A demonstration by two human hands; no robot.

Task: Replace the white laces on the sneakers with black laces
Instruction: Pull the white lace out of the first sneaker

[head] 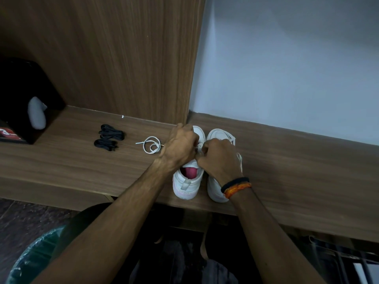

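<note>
Black box (22, 99): stood at the far left of the wooden shelf (287, 160), well apart from the work.
Black laces (109, 137): two bundles laid on the shelf, left of the shoes, untouched and kept within reach.
Loose white lace (151, 144): coiled on the shelf just beside the left hand; one shoe is judged already stripped.
Left hand (180, 147): fingers curled over the lacing of the left sneaker (185, 185); a lace seems pinched, though the grip itself is hidden.
Right hand (220, 158): curled likewise, knuckles up, meeting the left hand over the same eyelets; what is held cannot be told for certain.
Right sneaker (218, 134): stood touching its pair, largely covered by the right hand.
Step in hand: the white lace is probably being worked out of the left sneaker.
Advice: the lace should be loosened row by row and drawn straight through each eyelet, the shoe being steadied so its neighbour is not knocked.
</note>
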